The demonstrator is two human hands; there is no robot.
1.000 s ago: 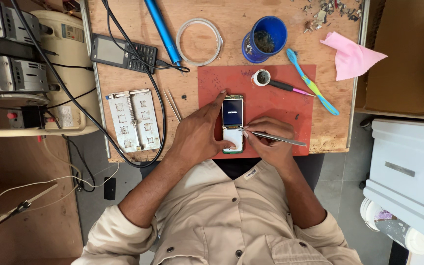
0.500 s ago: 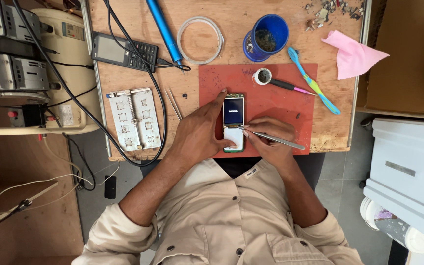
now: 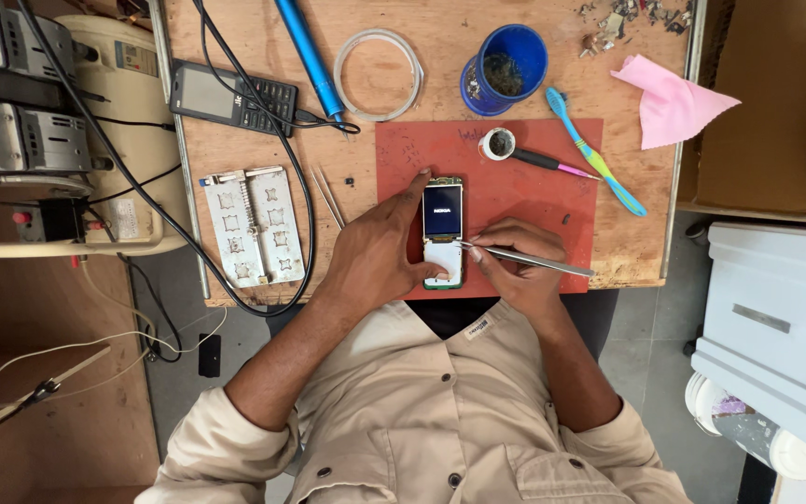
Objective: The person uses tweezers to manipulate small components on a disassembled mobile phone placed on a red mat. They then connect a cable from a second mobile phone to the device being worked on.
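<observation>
left hand [image 3: 375,257] grips opened phone [image 3: 443,233] on red mat [image 3: 515,201]; screen lit, keypad apparently off. right hand [image 3: 520,266] pinches tweezers [image 3: 529,260] at board.

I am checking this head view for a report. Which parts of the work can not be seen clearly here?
- Lower left side of the small phone with lit screen: head view, covered by the left hand.
- Tip of the thin metal tool: too small to tell if it touches the phone's white lower part.
- Contents of the blue plastic cup: dark, blurred.
- Grey machine: cut off by the left edge.
- Right hand fingertips: folded under, hidden.
</observation>
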